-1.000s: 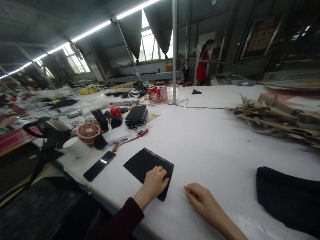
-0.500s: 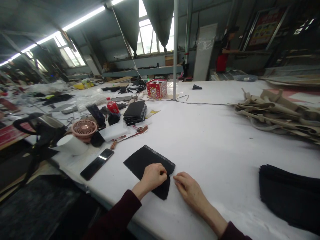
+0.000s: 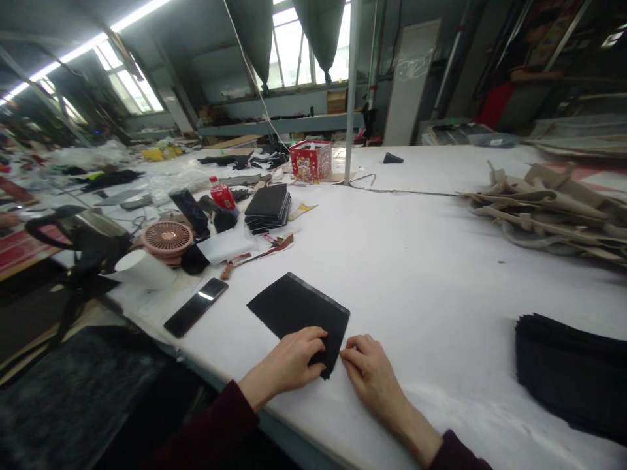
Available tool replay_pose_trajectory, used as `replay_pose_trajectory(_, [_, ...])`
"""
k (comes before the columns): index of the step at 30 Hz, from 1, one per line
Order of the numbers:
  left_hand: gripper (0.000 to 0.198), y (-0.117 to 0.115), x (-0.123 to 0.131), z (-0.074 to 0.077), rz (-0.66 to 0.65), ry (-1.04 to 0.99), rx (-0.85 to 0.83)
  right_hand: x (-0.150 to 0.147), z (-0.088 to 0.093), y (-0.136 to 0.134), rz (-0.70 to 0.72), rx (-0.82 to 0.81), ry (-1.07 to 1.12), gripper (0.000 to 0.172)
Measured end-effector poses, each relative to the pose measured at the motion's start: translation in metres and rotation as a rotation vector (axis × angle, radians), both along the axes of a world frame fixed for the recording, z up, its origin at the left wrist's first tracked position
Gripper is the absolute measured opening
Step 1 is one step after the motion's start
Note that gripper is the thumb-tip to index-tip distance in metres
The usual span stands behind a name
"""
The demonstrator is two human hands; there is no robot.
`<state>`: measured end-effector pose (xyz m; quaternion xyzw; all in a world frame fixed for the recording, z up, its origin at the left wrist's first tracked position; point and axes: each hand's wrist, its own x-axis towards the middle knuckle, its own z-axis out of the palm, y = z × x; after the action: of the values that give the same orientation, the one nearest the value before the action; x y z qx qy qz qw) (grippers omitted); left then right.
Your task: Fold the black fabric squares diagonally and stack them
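A flat black fabric piece (image 3: 294, 303) lies on the white table (image 3: 416, 274) near its front edge. My left hand (image 3: 289, 365) rests on the piece's near corner with its fingers stretched flat, holding nothing. My right hand (image 3: 372, 375) is just right of it, fingers curled together, and its fingertips pinch the same corner's edge. Both wrists wear dark red sleeves.
A phone (image 3: 196, 315), white cup (image 3: 142, 269), pink fan (image 3: 168, 237), red bottle (image 3: 223, 194) and a stack of black pieces (image 3: 267, 207) crowd the left. A pole (image 3: 350, 91) and red box (image 3: 310, 160) stand behind. Beige pile (image 3: 548, 209) and black stack (image 3: 573, 372) lie at right.
My right hand slid left across the table to the fabric's near corner. My left hand shifted from a curled grip to lying flat on the piece. The view tilted down.
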<state>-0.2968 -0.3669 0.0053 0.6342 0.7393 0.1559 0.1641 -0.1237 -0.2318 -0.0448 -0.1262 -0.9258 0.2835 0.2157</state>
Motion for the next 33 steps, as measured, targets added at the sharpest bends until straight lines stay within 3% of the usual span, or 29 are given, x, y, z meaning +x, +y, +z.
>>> replay_pose_trajectory(8, [0.021, 0.002, -0.002, -0.005, -0.011, -0.007, 0.086, 0.005, 0.014, -0.012, 0.1, 0.166, -0.15, 0.02])
replay_pose_trajectory(21, [0.02, 0.004, -0.003, 0.001, 0.019, -0.081, 0.092, 0.006, 0.021, -0.009, 0.188, 0.246, -0.2, 0.024])
replay_pose_trajectory(26, [0.023, 0.006, 0.001, 0.006, 0.018, -0.034, 0.057, 0.001, 0.015, -0.009, 0.163, 0.22, -0.187, 0.028])
replay_pose_trajectory(33, [0.021, 0.005, 0.004, 0.01, -0.009, -0.007, 0.024, 0.009, 0.02, -0.01, 0.18, 0.179, -0.195, 0.019])
